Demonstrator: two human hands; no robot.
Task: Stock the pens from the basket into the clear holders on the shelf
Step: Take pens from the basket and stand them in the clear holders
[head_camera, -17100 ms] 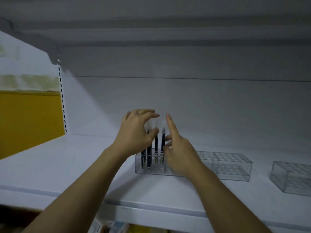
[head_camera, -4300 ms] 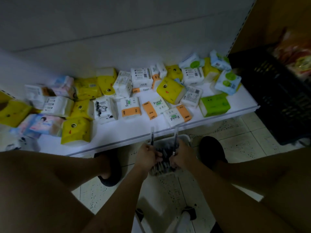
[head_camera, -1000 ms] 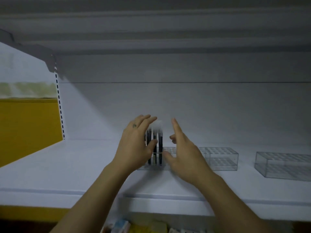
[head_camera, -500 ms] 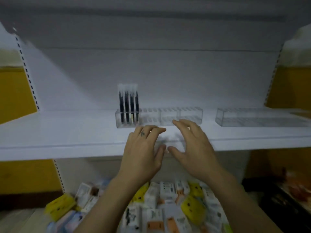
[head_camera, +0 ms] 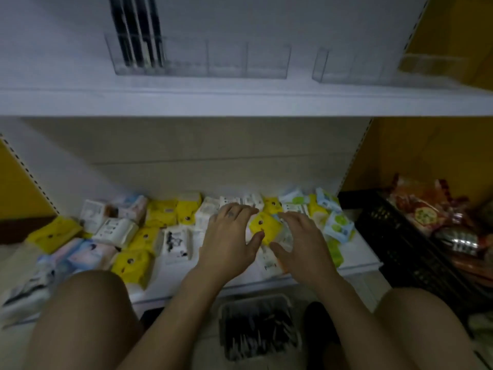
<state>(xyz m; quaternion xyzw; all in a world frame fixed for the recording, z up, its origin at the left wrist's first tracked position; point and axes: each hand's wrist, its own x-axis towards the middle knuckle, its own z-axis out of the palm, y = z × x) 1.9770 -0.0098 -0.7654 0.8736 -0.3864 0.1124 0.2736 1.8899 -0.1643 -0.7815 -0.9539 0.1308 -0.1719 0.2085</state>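
Shelf (head_camera: 240,102): white upper board, spanning the frame at 12 o'clock. Bears the holders.

Lower shelf (head_camera: 354,265): white, scattered with yellow and white packets (head_camera: 160,217). Not part of the task.

Crate (head_camera: 400,249): black, at 3 o'clock, holding red bags.

Holders (head_camera: 226,62): clear, on the upper shelf. Left one has dark pens (head_camera: 138,30) standing upright at its left end; remaining slots look bare. A second holder (head_camera: 346,68) at 1 o'clock appears unfilled.

Basket (head_camera: 253,300): pale, on the floor at 6 o'clock, between the knees. Loose pens (head_camera: 256,332) lie heaped inside, long axes mostly running 12 to 6, some slanted; blurred, count unclear.

Left hand (head_camera: 229,244): palm down, fingers spread and loosely curled, holding nothing. Hangs over the lower shelf.

Right hand (head_camera: 301,244): same posture, fingers parted, nothing gripped. Just beside the left.

Governing relation: the basket lies toward 6 o'clock from both hands, below and nearer the body. The two hands look about equally near, the right perhaps slightly more in line with it. Judgement: next batch needs a downward reach, closing across the pen shafts.
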